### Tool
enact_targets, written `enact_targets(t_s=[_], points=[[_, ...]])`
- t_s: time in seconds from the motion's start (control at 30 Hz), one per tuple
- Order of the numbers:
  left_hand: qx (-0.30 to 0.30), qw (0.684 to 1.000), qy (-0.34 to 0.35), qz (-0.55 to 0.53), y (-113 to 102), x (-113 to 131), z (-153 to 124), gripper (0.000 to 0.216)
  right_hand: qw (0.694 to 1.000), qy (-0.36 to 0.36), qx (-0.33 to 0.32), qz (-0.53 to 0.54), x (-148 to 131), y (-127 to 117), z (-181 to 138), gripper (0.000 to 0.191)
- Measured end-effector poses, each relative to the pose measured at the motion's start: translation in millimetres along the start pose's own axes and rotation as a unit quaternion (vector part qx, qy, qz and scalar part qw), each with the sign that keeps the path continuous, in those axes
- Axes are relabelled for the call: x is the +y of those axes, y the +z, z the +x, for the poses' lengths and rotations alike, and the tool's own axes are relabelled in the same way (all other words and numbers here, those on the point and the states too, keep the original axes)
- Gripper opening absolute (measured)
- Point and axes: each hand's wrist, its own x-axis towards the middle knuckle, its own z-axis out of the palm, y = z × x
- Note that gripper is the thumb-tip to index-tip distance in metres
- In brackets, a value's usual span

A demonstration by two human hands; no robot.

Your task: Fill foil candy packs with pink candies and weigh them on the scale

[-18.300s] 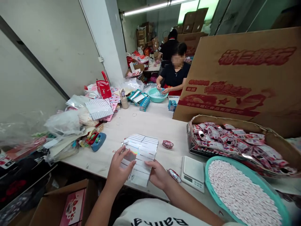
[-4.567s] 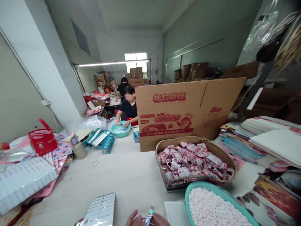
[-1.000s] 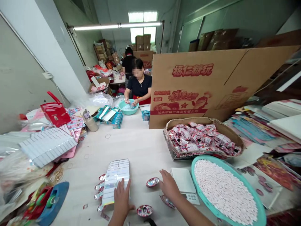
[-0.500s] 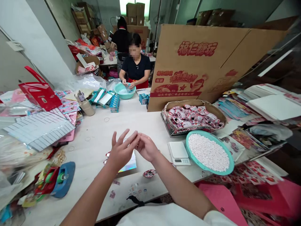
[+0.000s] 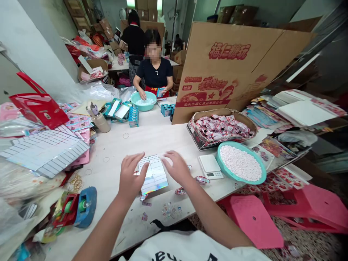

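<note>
My left hand (image 5: 131,174) hovers at the left edge of a shiny silver card (image 5: 154,176) ruled with dark lines, its thumb and fingers apart and holding nothing. On the other side my right hand (image 5: 178,169) is held with fingers loosely curved and spread from the thumb, also with nothing visible in it. The card lies between them on the white table (image 5: 160,136). Small red-and-white foil packs (image 5: 202,179) lie around my right forearm. Nearer my body are small clear stickers or pieces (image 5: 171,210), too small to make out.
Right of the hands are a white digital scale (image 5: 210,166), a turquoise basin (image 5: 262,175) of white pellets and a carton (image 5: 193,139) of pink-white packs. Tape dispensers (image 5: 85,207) and stacked cards (image 5: 51,148) stand left. Across the table a co-worker (image 5: 154,72) reaches into another basin (image 5: 144,107).
My hands were together at the fingertips above the card; now they have parted to either side of it. The view has shifted slightly. The co-worker's hand has gone down into the basin.
</note>
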Motion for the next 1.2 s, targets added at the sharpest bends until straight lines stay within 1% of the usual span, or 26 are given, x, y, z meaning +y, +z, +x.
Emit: enact_targets(t_s=[0.03, 0.07, 0.1, 0.17, 0.2, 0.23, 0.27, 0.3, 0.33, 0.4, 0.47, 0.53, 0.6, 0.63, 0.67, 0.7, 0.77, 0.8, 0.83, 0.87, 0.9, 0.97, 1.0, 1.1, 1.17, 1.2], points=[[-0.035, 0.999, -0.018, -0.015, 7.5, 3.1, -8.3, 0.037, 0.997, -0.001, 0.039, -0.065, 15.9, -21.9, -9.6, 0.031], [-0.097, 0.995, -0.010, -0.028, 17.1, 4.4, -18.4, 0.039, 0.963, 0.005, 0.086, -0.257, 33.4, -45.9, -20.3, 0.033], [-0.178, 0.983, 0.017, -0.040, 28.6, 3.5, -29.9, 0.038, 0.944, 0.032, 0.109, -0.310, 51.5, -70.2, -31.5, 0.034], [-0.339, 0.935, 0.074, -0.067, 54.0, -4.9, -54.1, 0.036, 0.925, 0.079, 0.112, -0.355, 84.8, -112.4, -51.5, 0.036], [-0.400, 0.910, 0.083, -0.072, 66.7, -11.5, -65.4, 0.040, 0.918, 0.096, 0.111, -0.370, 98.0, -127.1, -58.6, 0.037], [-0.443, 0.890, 0.080, -0.072, 78.4, -18.6, -75.1, 0.048, 0.913, 0.104, 0.107, -0.380, 108.1, -136.3, -62.8, 0.040], [-0.469, 0.878, 0.069, -0.073, 89.1, -25.5, -82.8, 0.056, 0.910, 0.104, 0.102, -0.388, 115.1, -139.5, -63.6, 0.043], [-0.476, 0.875, 0.049, -0.078, 98.6, -31.3, -87.9, 0.062, 0.910, 0.094, 0.093, -0.392, 119.1, -137.1, -61.1, 0.047], [-0.468, 0.879, 0.024, -0.087, 107.1, -35.6, -90.3, 0.062, 0.914, 0.076, 0.079, -0.391, 120.5, -129.6, -55.5, 0.051], [-0.428, 0.898, -0.034, -0.099, 121.6, -38.7, -87.0, 0.048, 0.927, 0.027, 0.034, -0.372, 118.3, -104.7, -37.3, 0.055], [-0.386, 0.914, -0.092, -0.080, 133.6, -37.2, -75.8, 0.034, 0.939, -0.018, -0.018, -0.344, 113.4, -76.8, -14.9, 0.055], [-0.372, 0.919, -0.129, -0.037, 141.9, -36.1, -61.7, 0.036, 0.943, -0.048, -0.044, -0.325, 110.1, -58.1, 5.4, 0.049], [-0.383, 0.912, -0.145, -0.001, 145.5, -38.6, -51.5, 0.037, 0.944, -0.062, -0.043, -0.320, 110.8, -55.9, 17.5, 0.039], [-0.395, 0.907, -0.144, 0.014, 145.9, -41.0, -49.9, 0.039, 0.944, -0.062, -0.034, -0.322, 113.0, -61.2, 19.1, 0.034], [-0.406, 0.902, -0.144, 0.026, 145.8, -43.7, -51.4, 0.047, 0.944, -0.059, -0.021, -0.325, 116.4, -70.1, 17.3, 0.032], [-0.422, 0.895, -0.138, 0.042, 145.8, -46.0, -56.1, 0.063, 0.943, -0.053, -0.007, -0.329, 121.1, -81.7, 12.2, 0.031], [-0.470, 0.872, -0.109, 0.084, 148.0, -48.4, -73.4, 0.104, 0.939, -0.041, 0.009, -0.341, 134.7, -108.7, -6.1, 0.032], [-0.508, 0.849, -0.080, 0.120, 150.7, -48.0, -84.1, 0.117, 0.936, -0.037, 0.010, -0.349, 143.4, -121.9, -17.8, 0.032], [-0.532, 0.830, -0.057, 0.157, 154.4, -46.8, -94.6, 0.121, 0.930, -0.026, 0.014, -0.365, 152.9, -133.9, -29.9, 0.040], [-0.542, 0.815, -0.049, 0.197, 158.8, -44.7, -104.0, 0.118, 0.910, 0.007, 0.031, -0.414, 163.0, -144.1, -41.5, 0.057], [-0.543, 0.806, -0.050, 0.231, 163.5, -42.2, -111.3, 0.110, 0.885, 0.058, 0.053, -0.459, 173.0, -152.4, -51.7, 0.071], [-0.524, 0.805, -0.078, 0.267, 172.3, -36.7, -118.4, 0.098, 0.850, 0.126, 0.066, -0.507, 191.9, -164.1, -65.9, 0.081], [-0.518, 0.807, -0.092, 0.269, 175.6, -34.4, -118.2, 0.096, 0.845, 0.139, 0.056, -0.513, 200.3, -168.3, -69.5, 0.081], [-0.511, 0.815, -0.138, 0.234, 177.5, -31.2, -107.1, 0.082, 0.861, 0.117, 0.016, -0.494, 220.2, -178.7, -69.5, 0.073], [-0.490, 0.830, -0.180, 0.194, 168.7, -32.8, -94.7, 0.071, 0.878, 0.080, 0.018, -0.472, 228.0, -184.8, -65.5, 0.063], [-0.467, 0.843, -0.200, 0.176, 159.8, -34.8, -88.2, 0.070, 0.886, 0.061, 0.023, -0.459, 229.8, -187.1, -63.8, 0.059]])
